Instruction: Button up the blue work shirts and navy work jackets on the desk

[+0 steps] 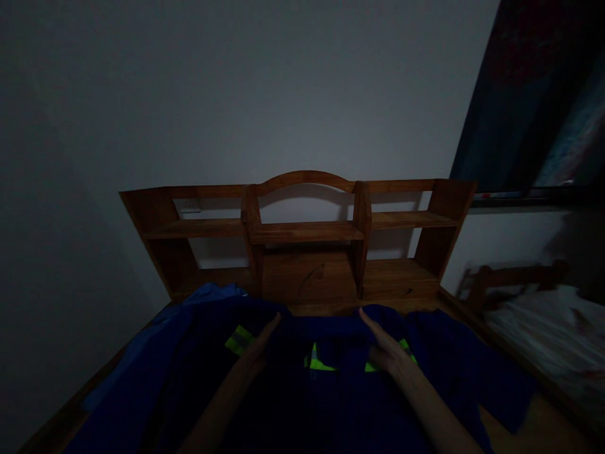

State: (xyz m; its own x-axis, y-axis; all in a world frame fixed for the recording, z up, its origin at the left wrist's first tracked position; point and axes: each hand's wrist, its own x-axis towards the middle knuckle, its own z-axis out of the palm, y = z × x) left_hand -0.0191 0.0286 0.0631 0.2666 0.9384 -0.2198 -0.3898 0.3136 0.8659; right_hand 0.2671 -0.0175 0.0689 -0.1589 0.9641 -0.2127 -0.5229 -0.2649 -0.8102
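A dark blue work jacket with yellow-green strips lies spread on a wooden desk top. My left hand grips one end of its collar, thumb pointing up and inward. At the other end of the collar is my right hand, thumb on top and fingers bent under the cloth. Between both hands the collar band runs nearly straight across. One sleeve reaches to the right. Under the jacket's left side shows a lighter blue garment. The light is dim, and most fingertips are hidden in the fabric.
Behind the jacket stands a wooden shelf unit with open compartments against a pale wall. A dark window or curtain is at upper right. Below it lies something white, like plastic sheeting, beside a wooden frame.
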